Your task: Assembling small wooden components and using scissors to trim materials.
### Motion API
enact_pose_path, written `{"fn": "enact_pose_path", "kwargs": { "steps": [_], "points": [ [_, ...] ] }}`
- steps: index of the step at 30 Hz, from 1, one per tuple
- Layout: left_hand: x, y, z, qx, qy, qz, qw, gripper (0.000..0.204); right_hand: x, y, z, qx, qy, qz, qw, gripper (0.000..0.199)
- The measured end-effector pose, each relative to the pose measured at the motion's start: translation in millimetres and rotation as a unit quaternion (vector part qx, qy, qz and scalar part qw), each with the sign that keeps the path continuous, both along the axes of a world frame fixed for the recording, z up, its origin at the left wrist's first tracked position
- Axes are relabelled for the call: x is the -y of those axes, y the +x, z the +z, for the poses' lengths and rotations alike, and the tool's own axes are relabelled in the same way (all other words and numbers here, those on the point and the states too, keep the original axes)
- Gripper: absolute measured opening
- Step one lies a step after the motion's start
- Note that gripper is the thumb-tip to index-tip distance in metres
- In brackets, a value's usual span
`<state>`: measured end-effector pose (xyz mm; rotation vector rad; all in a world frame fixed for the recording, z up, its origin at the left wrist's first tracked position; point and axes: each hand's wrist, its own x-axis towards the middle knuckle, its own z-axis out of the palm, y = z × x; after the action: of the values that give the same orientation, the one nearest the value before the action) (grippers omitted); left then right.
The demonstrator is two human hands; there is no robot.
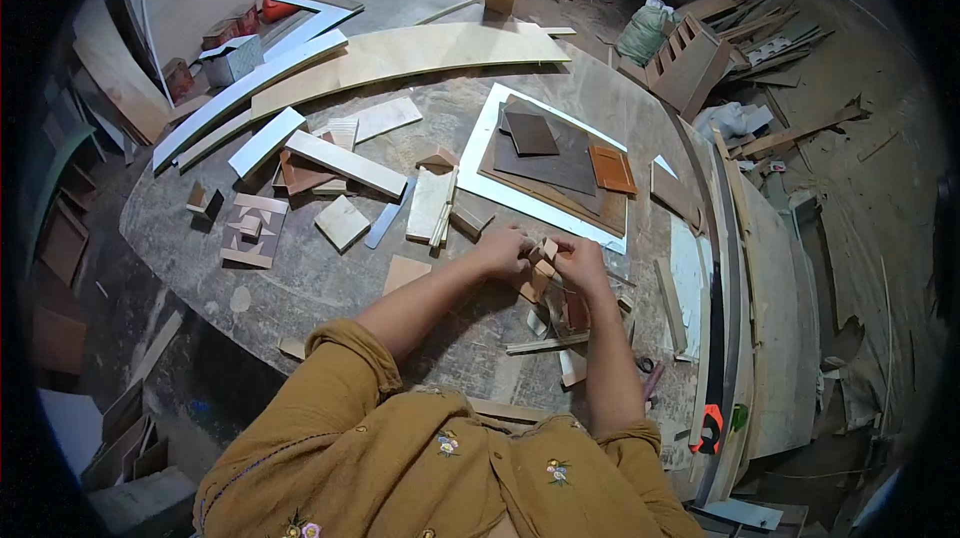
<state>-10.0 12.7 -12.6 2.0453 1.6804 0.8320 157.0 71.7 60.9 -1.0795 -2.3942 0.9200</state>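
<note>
Over the near middle of the worktable [340, 283], my left hand [503, 252] and my right hand [580, 263] almost meet. Their fingers are closed around a small light wooden piece [548, 250]; its full shape is partly covered by the fingers. Just below it is an orange-brown wood piece [540, 281], which I cannot tell to be held or lying. Thin wood strips [545, 345] and small offcuts lie beneath my right forearm. To the left of my left hand are a pale wooden block [430, 206] with thin sticks on it and a small brown block [471, 215].
White-edged boards [478, 166] bear stacked dark panels [550, 158] and an orange panel [612, 170]. A patterned wooden square [254, 230] lies left. Long curved boards [420, 56] span the far side. An orange-and-black tool [708, 430] sits at the right edge. Scrap wood [765, 33] is piled beyond.
</note>
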Motion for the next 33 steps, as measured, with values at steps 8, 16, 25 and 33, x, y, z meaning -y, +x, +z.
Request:
{"fn": "enact_pose_path", "kwargs": {
  "steps": [8, 16, 25, 33],
  "points": [
    [-2, -2, -8, -0.006, 0.024, 0.0, 1.0, 0.023, 31, -6, 10, 0.014, 0.238, -0.034, 0.971, 0.023],
    [-7, -2, -14, -0.004, 0.024, -0.003, 1.0, 0.031, 43, -9, 16, 0.021, 0.32, -0.004, 0.947, 0.018],
    [-3, -1, -7, 0.01, 0.006, 0.006, 1.0, 0.029, 47, -10, 19, 0.021, 0.339, 0.022, 0.94, 0.015],
    [0, -1, 0, 0.003, 0.004, 0.0, 1.0, 0.029, 38, -6, 12, -0.005, 0.172, -0.062, 0.983, 0.024]
  ]
}}
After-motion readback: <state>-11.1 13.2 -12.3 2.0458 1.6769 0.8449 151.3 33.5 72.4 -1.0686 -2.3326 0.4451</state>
